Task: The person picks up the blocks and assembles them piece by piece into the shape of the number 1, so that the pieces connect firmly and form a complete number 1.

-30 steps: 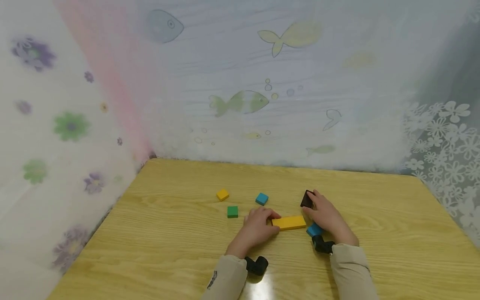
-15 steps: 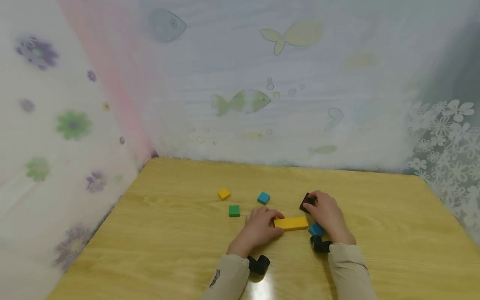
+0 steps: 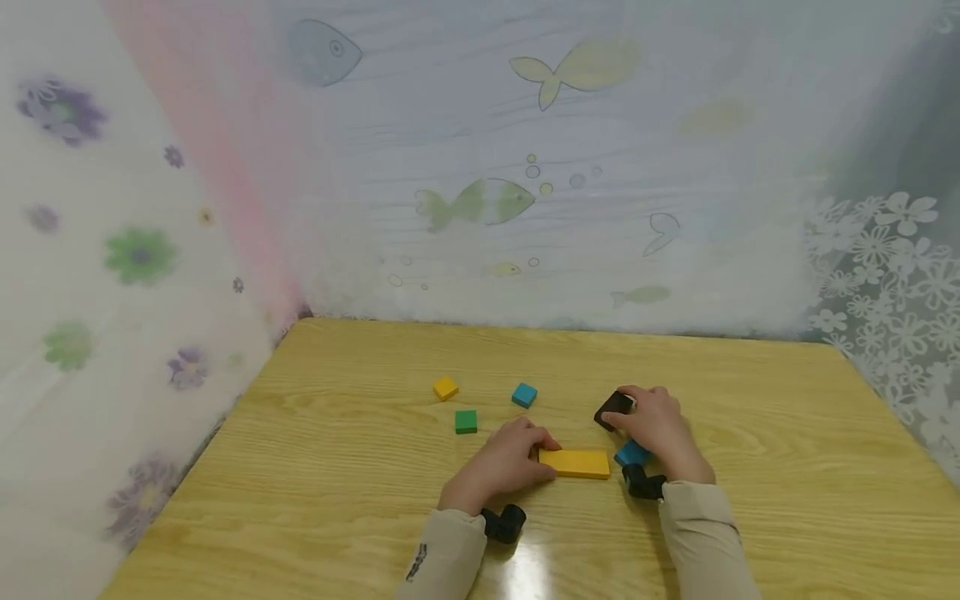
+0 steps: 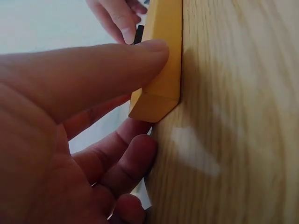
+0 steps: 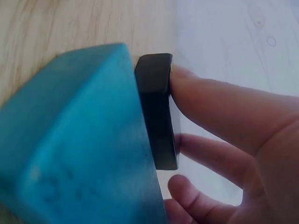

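Observation:
My left hand pinches the left end of a long yellow block between thumb and fingers. In the left wrist view the thumb lies along the side of this yellow block, close against the wood. My right hand holds a black block, thumb on its near side and fingers at its far edge. From the right wrist the black block shows beyond a blue block that looms large in front. That blue block lies under the right wrist, partly hidden.
Small yellow, green and blue blocks sit to the left and behind the hands; the green block is nearest the left hand, the small blue block farther back. Behind the wooden table hangs a fish-patterned curtain.
The long yellow block has shifted slightly toward the near edge with my left hand and lies straighter. My right hand has turned the black block and brought it a little nearer and leftward.

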Available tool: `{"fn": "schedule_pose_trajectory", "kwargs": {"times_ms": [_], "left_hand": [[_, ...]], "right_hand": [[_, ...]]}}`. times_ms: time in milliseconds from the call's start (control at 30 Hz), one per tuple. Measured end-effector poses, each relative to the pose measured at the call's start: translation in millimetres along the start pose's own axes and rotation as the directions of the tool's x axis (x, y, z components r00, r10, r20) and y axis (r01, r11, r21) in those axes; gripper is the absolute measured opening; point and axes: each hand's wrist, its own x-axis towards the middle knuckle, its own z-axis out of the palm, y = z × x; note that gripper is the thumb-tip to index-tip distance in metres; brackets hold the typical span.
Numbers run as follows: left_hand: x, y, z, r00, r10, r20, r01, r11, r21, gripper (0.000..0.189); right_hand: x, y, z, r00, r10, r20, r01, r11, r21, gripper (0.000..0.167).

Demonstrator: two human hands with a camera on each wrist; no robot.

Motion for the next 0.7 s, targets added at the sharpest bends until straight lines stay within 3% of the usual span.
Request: {"fn": "schedule_pose_trajectory", "kwargs": {"times_ms": [133, 333, 700], "left_hand": [[-2.1, -0.1, -0.5, 1.000, -0.008, 0.019, 0.009, 1.000, -0.018, 0.024], [-8.3, 2.0, -1.0, 1.000, -0.021, 0.006, 0.021, 1.000, 0.003, 0.027], [-20.6, -4.5, -11.2, 0.997, -0.051, 0.058, 0.055, 0.995, -0.081, 0.027]], "right_hand": [[-0.8, -1.3, -3.7, 0.998, 0.013, 0.057, -0.013, 1.000, 0.012, 0.065], [-0.5, -5.3, -2.4, 0.993, -0.034, 0.117, 0.026, 0.997, 0.067, 0.062], [1.8, -5.6, 4.0, 0.987, -0.093, 0.130, 0.076, 0.989, 0.129, 0.050]]}}
